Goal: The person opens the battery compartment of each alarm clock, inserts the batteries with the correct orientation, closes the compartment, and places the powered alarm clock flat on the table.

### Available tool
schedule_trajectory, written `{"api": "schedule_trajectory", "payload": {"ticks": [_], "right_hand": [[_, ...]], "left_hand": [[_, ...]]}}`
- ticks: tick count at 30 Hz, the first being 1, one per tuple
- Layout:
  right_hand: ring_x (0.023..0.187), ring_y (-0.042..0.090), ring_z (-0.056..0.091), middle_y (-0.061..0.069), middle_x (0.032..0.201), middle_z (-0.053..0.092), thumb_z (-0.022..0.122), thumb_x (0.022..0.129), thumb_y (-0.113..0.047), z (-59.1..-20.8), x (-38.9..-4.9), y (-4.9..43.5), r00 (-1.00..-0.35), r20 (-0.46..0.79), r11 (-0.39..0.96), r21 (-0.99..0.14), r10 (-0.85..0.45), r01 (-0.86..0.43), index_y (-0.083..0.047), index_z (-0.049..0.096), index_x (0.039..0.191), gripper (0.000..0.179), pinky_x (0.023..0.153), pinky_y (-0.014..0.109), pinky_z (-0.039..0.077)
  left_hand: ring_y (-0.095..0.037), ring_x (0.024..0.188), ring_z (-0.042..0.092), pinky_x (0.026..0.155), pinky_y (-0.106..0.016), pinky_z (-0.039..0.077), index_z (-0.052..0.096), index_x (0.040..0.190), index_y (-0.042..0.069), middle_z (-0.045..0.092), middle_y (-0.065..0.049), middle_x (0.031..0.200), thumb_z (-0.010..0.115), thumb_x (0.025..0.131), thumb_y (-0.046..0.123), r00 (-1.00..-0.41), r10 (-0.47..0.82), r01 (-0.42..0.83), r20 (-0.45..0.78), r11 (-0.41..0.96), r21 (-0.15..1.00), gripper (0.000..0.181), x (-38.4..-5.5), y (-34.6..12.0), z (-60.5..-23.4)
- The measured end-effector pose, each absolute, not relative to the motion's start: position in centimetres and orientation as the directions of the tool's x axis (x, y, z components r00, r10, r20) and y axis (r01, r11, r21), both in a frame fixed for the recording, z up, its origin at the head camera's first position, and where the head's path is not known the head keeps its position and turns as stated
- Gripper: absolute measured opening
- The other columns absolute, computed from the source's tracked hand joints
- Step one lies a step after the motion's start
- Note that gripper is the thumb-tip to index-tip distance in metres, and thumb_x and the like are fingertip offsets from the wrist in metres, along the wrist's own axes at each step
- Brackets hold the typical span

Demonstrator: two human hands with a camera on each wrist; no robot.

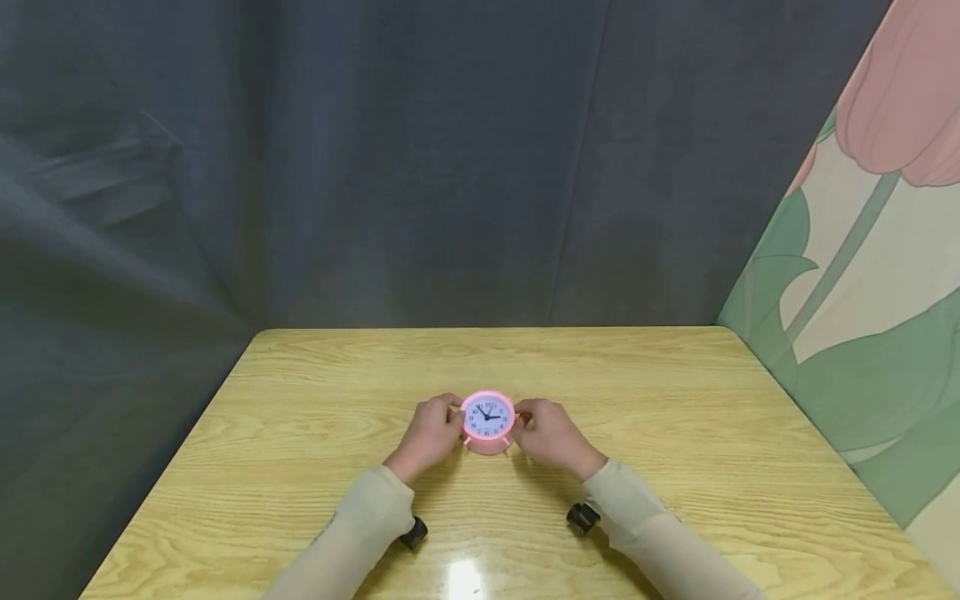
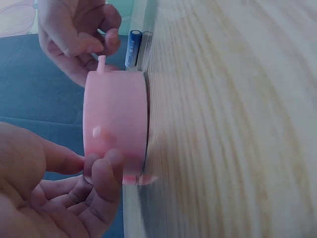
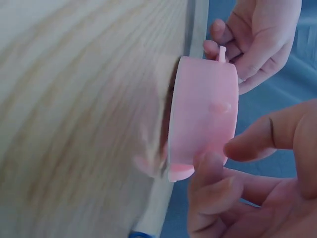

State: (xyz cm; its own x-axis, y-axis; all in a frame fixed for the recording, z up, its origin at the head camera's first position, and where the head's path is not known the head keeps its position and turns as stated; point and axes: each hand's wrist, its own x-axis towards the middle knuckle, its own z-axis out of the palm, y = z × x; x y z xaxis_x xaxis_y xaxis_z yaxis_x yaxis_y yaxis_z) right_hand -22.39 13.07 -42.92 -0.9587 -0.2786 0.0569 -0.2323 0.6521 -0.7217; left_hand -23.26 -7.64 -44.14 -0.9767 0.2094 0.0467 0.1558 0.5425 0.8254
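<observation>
A round pink alarm clock [image 1: 487, 419] with a white dial and black numerals is between the two hands, its dial toward the head camera. Its small pink feet show at the lower edge. My left hand [image 1: 433, 433] pinches the clock's left side between thumb and fingers, and the left wrist view shows the fingertips [image 2: 114, 161] on the pink casing. On the opposite side my right hand [image 1: 553, 437] holds the rim with thumb and fingers. The right wrist view shows the casing close to the tabletop.
In the left wrist view, a blue battery [image 2: 132, 48] is beyond the clock, near the right hand. The wood-grain table [image 1: 337, 375] ends at a dark curtain [image 1: 450, 167] behind. A panel with printed tulips [image 1: 862, 333] borders the right side.
</observation>
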Motion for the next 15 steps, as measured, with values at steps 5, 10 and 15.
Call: {"api": "schedule_trajectory", "payload": {"ticks": [5, 10, 15], "right_hand": [[0.060, 0.013, 0.050, 0.007, 0.087, 0.061, 0.069, 0.084, -0.004, -42.2, -22.1, 13.1, -0.959, 0.123, 0.683, -0.679, -0.255, -0.268, 0.005, 0.068, 0.117, 0.035, 0.051, 0.024, 0.044], [0.073, 0.019, 0.048, 0.016, 0.096, 0.057, 0.075, 0.081, -0.013, -41.5, -21.4, 12.9, -0.963, 0.115, 0.722, -0.642, -0.243, -0.259, -0.001, 0.061, 0.134, 0.056, 0.056, 0.028, 0.042], [0.073, 0.017, 0.052, 0.012, 0.092, 0.061, 0.080, 0.081, -0.020, -41.3, -20.8, 12.5, -0.957, 0.099, 0.708, -0.653, -0.272, -0.269, -0.006, 0.051, 0.144, 0.071, 0.055, 0.028, 0.045]], "left_hand": [[-0.016, 0.056, 0.061, 0.046, -0.023, 0.049, 0.060, 0.122, -0.010, 0.061, -0.007, 0.070, 0.053, 0.099, 0.003, -0.977, 0.211, 0.137, 0.034, 0.498, 0.856, 0.027, -23.1, -7.6, -44.3], [-0.019, 0.058, 0.063, 0.048, -0.028, 0.053, 0.058, 0.124, -0.011, 0.062, -0.009, 0.072, 0.051, 0.100, 0.003, -0.975, 0.223, 0.104, 0.002, 0.450, 0.887, 0.028, -23.0, -7.7, -44.7], [-0.018, 0.058, 0.064, 0.051, -0.032, 0.056, 0.059, 0.120, -0.012, 0.065, -0.011, 0.071, 0.049, 0.101, 0.003, -0.974, 0.226, 0.084, -0.013, 0.415, 0.906, 0.026, -22.9, -7.7, -45.0]]}}
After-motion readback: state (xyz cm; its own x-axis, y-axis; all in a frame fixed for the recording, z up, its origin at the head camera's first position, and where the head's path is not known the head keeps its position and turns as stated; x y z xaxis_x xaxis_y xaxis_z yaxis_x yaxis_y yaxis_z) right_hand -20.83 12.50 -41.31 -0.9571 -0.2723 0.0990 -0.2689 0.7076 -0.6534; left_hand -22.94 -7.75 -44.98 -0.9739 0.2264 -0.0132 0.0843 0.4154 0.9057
